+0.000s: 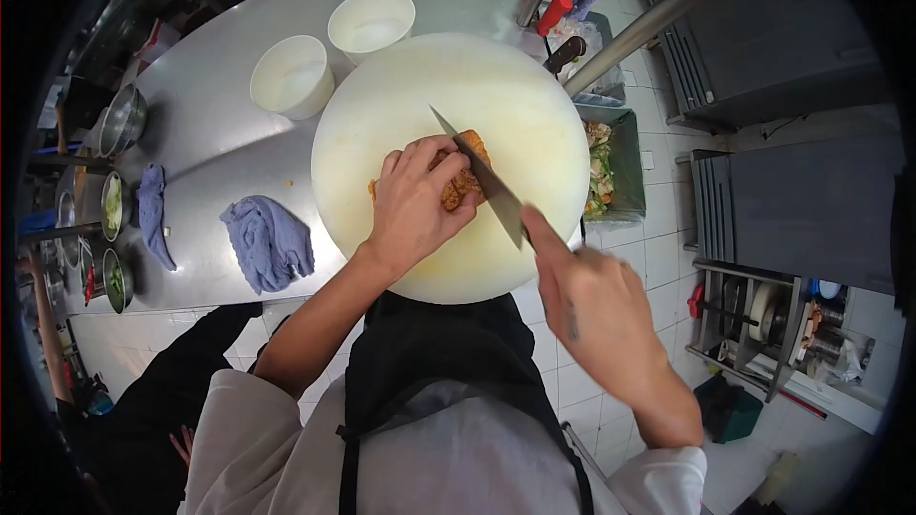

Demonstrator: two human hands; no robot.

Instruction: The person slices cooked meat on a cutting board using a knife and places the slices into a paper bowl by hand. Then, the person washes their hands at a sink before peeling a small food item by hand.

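A piece of browned, crusty fried meat [460,193] lies on the round white cutting board [382,95]. My left hand [418,193] presses on it with curled fingers, hiding much of the piece. In my right hand [590,296] is a kitchen knife [489,181], its handle wrapped by my fingers. The blade slants across the right part of the meat, close to my left fingertips, with its tip toward the far side. How deep the edge sits in the meat I cannot tell.
Two white bowls [292,76] stand behind the board. A blue cloth [269,242] lies at left on the steel table [200,153]. A bin of food scraps [625,162] and another knife's handle [567,54] are at right. A person in black [162,401] is at lower left.
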